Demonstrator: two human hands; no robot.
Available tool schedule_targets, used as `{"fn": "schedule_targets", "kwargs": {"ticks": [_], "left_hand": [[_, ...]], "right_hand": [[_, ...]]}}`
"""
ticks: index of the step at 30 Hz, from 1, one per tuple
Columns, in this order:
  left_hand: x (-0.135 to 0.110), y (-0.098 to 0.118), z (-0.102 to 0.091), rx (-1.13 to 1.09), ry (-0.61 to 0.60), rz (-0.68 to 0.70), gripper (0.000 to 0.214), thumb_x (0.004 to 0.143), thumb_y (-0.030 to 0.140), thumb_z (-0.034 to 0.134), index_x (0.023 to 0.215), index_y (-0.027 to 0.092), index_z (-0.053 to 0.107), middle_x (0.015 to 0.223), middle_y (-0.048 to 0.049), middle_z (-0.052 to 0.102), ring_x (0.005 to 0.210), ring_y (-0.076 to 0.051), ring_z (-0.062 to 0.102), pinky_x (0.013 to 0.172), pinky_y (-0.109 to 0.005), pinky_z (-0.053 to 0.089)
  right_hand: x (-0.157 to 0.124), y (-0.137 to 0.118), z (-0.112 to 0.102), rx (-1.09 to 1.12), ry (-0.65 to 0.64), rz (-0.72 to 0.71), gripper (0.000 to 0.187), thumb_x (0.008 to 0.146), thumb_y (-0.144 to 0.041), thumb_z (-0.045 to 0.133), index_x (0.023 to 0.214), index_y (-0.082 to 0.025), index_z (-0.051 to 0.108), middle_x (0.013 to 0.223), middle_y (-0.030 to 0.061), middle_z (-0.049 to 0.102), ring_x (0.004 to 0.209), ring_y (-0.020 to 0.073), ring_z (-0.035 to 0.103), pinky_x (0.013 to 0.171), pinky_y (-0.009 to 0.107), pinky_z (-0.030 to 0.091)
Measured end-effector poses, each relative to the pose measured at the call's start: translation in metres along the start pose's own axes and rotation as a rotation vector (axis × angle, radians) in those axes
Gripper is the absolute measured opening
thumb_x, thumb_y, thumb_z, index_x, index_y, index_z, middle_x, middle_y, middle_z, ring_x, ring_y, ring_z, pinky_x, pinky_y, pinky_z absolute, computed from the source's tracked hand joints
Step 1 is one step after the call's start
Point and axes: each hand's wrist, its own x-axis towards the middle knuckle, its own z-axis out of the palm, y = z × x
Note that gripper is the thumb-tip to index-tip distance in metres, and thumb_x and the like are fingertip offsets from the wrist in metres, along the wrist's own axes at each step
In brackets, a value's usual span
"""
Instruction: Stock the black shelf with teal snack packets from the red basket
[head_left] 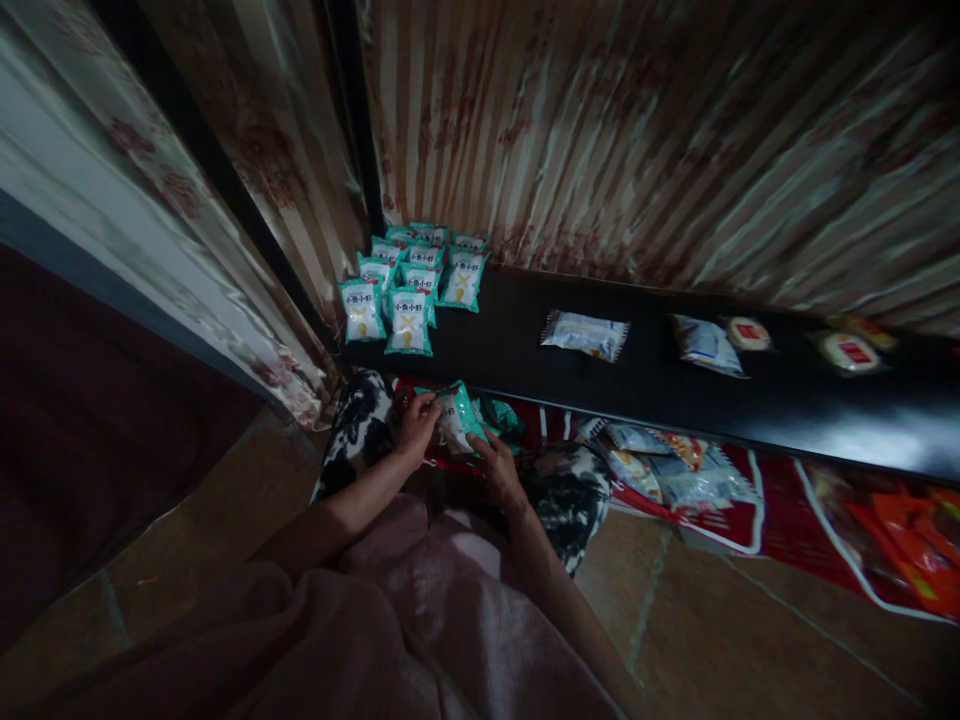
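Note:
Between my two hands is a teal and white snack bag (454, 418), tilted above a red bag (406, 392) at my knees. My left hand (418, 428) grips its left edge, fingers closed near the top. On the lower right side, my right hand (498, 466) holds the same bag with thumb and fingers. More teal packaging (501, 418) lies in the red bag just behind it. Several matching snack bags (409, 322) stand in rows at the left end of the black shelf (495, 345).
Along the shelf lie a white-blue packet (585, 335), another packet (707, 345) and round wrapped snacks (750, 334). Below its front edge, a red carrier bag (739, 525) holds several packets, with orange packaging (911, 545) farther right. Curtains (600, 130) hang behind; a dark post (358, 120) stands left.

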Motion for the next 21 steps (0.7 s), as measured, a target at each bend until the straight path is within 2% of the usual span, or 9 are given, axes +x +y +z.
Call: {"fn": "schedule_targets", "kwargs": {"ticks": [3,8,14,18,21], "left_hand": [[0.002,-0.001,0.002,0.013,0.031,0.009,0.038,0.071,0.030,0.069,0.106,0.020,0.058,0.091,-0.0034,0.065,0.083,-0.015,0.061,0.075,-0.026,0.048],[-0.001,0.005,0.004,-0.023,0.098,-0.032,0.046,0.070,0.032,0.071,0.112,0.019,0.054,0.099,-0.0059,0.066,0.088,-0.016,0.062,0.076,-0.026,0.048],[-0.008,0.008,0.002,-0.097,-0.021,-0.132,0.040,0.069,0.048,0.069,0.098,0.020,0.064,0.097,-0.0059,0.069,0.087,-0.019,0.065,0.071,-0.028,0.050],[-0.009,0.004,0.005,-0.232,-0.115,-0.205,0.042,0.070,0.051,0.066,0.096,0.018,0.065,0.092,-0.0063,0.071,0.085,-0.019,0.066,0.073,-0.029,0.052],[-0.009,0.002,0.008,-0.289,-0.121,-0.209,0.043,0.070,0.052,0.065,0.094,0.017,0.065,0.089,-0.0061,0.071,0.081,-0.018,0.067,0.073,-0.029,0.052]], "right_hand": [[0.002,0.005,0.000,0.106,0.016,0.037,0.036,0.063,-0.041,0.072,0.090,-0.018,0.067,0.092,0.0031,0.070,0.088,0.0237,0.065,0.073,0.035,0.055],[0.006,0.009,0.001,0.264,-0.037,0.099,0.030,0.064,-0.039,0.072,0.086,-0.020,0.063,0.096,0.0035,0.069,0.094,0.0235,0.064,0.075,0.038,0.057],[0.007,0.011,0.003,0.314,-0.161,0.159,0.034,0.075,-0.041,0.063,0.101,-0.020,0.061,0.103,0.0058,0.069,0.099,0.0240,0.065,0.082,0.043,0.055],[0.005,0.013,0.003,0.285,-0.177,0.157,0.036,0.076,-0.045,0.060,0.101,-0.019,0.061,0.102,0.0072,0.070,0.095,0.0240,0.067,0.081,0.043,0.056],[0.003,0.012,0.005,0.244,-0.197,0.147,0.037,0.077,-0.048,0.058,0.100,-0.020,0.060,0.104,0.0074,0.069,0.096,0.0247,0.066,0.079,0.042,0.057]]}}
